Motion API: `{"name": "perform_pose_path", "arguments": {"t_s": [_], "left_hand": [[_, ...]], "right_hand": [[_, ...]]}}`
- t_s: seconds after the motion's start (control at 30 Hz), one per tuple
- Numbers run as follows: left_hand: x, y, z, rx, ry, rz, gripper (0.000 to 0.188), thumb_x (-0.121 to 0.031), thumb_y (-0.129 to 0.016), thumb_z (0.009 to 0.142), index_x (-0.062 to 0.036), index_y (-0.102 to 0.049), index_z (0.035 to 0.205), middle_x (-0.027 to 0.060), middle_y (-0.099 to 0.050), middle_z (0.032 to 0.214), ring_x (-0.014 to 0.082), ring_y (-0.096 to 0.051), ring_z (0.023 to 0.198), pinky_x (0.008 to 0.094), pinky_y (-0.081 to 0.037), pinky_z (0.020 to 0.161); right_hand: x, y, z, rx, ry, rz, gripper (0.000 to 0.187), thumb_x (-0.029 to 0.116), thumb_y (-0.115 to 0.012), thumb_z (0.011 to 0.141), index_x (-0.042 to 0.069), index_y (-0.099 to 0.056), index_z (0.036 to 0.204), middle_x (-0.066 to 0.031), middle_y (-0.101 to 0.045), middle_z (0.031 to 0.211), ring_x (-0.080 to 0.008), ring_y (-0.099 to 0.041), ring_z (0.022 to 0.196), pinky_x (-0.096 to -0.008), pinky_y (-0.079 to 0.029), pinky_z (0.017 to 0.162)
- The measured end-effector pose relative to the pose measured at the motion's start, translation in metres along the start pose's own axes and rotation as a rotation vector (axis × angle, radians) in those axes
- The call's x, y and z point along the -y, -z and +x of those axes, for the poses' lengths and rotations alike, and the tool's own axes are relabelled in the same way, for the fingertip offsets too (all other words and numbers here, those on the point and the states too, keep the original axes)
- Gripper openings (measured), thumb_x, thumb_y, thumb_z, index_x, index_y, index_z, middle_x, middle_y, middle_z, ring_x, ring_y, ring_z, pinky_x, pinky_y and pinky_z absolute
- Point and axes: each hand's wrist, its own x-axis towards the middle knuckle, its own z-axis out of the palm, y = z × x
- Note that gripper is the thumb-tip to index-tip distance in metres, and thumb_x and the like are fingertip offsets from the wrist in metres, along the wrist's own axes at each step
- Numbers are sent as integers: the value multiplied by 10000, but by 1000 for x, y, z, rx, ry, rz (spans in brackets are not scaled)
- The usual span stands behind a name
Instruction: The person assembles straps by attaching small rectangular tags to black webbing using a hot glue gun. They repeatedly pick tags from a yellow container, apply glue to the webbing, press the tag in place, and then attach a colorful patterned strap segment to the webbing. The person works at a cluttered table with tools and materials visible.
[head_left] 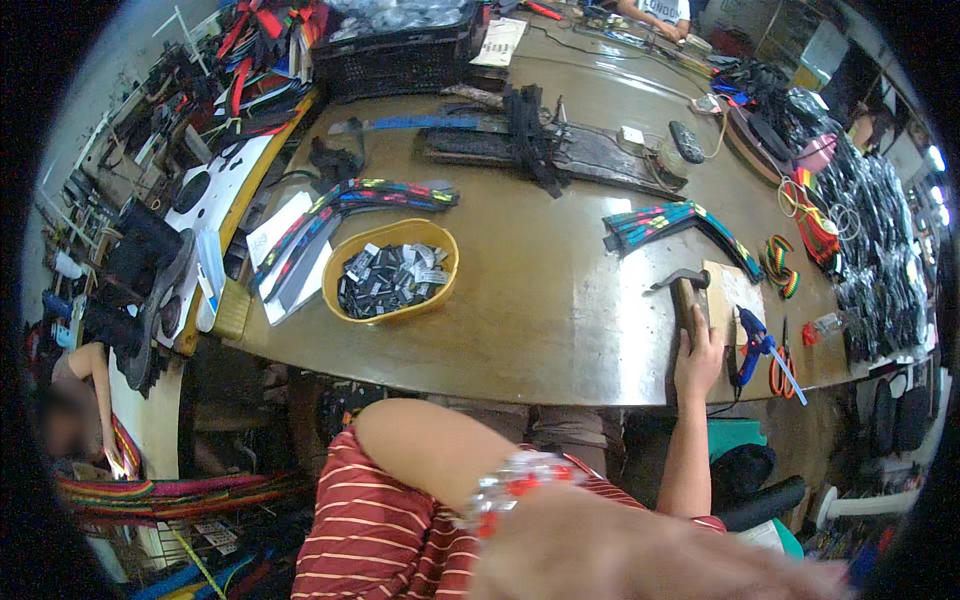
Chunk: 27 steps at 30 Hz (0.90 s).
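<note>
Hand (697,362) over hammer (686,298) handle

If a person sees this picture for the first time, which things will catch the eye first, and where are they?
Probably the yellow bowl of small black and white tags, left of centre on the brown workbench. At the near edge, the right hand grips the handle of a hammer resting on a small wooden board. At the bottom, the blurred left hand fills the foreground, with a beaded bracelet at its wrist.
</note>
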Motion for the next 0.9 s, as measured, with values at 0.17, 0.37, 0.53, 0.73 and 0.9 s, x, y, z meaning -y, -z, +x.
{"name": "perform_pose_path", "arguments": {"t_s": [0.17,0.37,0.53,0.73,0.9], "left_hand": [[49,-34,33,201,1,-229,276,-233,-499,951,-6,-523,1107,161,-575,1023,293,-571,967,402,-490,828],[70,-53,48,262,2,-329,252,-228,-512,945,5,-540,1039,153,-572,961,299,-567,912,403,-480,800],[77,-55,55,291,5,-342,243,-223,-522,941,14,-555,983,147,-568,909,304,-563,866,403,-472,777],[71,-53,50,260,51,-377,246,-218,-534,935,24,-572,915,140,-565,846,310,-558,812,404,-462,750],[-11,14,1,-92,77,-54,243,-205,-523,943,28,-589,925,152,-584,971,290,-564,907,386,-459,780]], "right_hand": [[-1,-1,0,-4,-5,-1,529,135,-656,806,262,-528,1303,-123,-534,880,-333,-549,842,-434,-455,751],[-4,-4,0,11,-9,21,545,151,-652,813,284,-505,1321,-126,-547,920,-336,-561,867,-437,-471,729],[-4,-4,-1,13,-10,24,543,141,-642,816,278,-506,1323,-133,-557,917,-341,-556,860,-441,-465,754],[1,-3,5,72,-76,54,585,-2,-608,788,266,-539,1304,-131,-608,1111,-321,-582,1020,-412,-464,896],[4,-7,5,-142,88,12,452,106,-657,769,232,-618,1201,-158,-605,854,-333,-582,815,-435,-482,699]]}}
